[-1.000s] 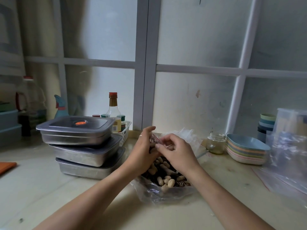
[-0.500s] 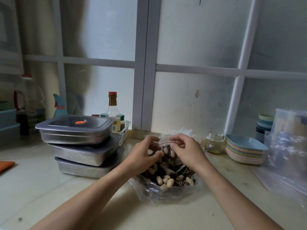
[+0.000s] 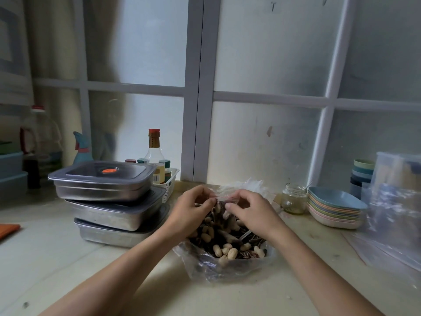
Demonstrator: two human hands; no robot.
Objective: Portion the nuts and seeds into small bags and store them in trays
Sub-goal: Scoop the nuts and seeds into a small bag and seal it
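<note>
Pinching the top edge of a small bag [image 3: 222,212] at the centre of the frame, the left hand [image 3: 190,209] and right hand [image 3: 254,212] each grip it between thumb and curled fingertips, one at either end of its thin red seal line. A second ago the two hands were bunched close together over the bag's mouth. They have since drawn apart along the seal, so the strip now stretches straight between them and the filled bag hangs below it. It hangs directly over a large bag [image 3: 230,267], clear and crumpled, which lies open on the pale counter [image 3: 68,270] at lower centre. That bag holds a heap of peanuts [image 3: 227,250] in the shell mixed with dark striped seeds [image 3: 249,253].

Left of centre, three metal trays [image 3: 107,190] are stacked, each under a grey lid; the top lid has one round orange plug. Behind them a white basket [image 3: 170,181] holds one tall bottle [image 3: 154,153] with a red cap and a few small capped jars. The bottle's label shows a barcode, but its lettering is too small to read. At the right stand one glass jar [image 3: 293,199], one stack of shallow pastel bowls [image 3: 335,210] nested too tightly to count, one stack of cups [image 3: 362,174], and loose clear bags [image 3: 394,215].
</note>
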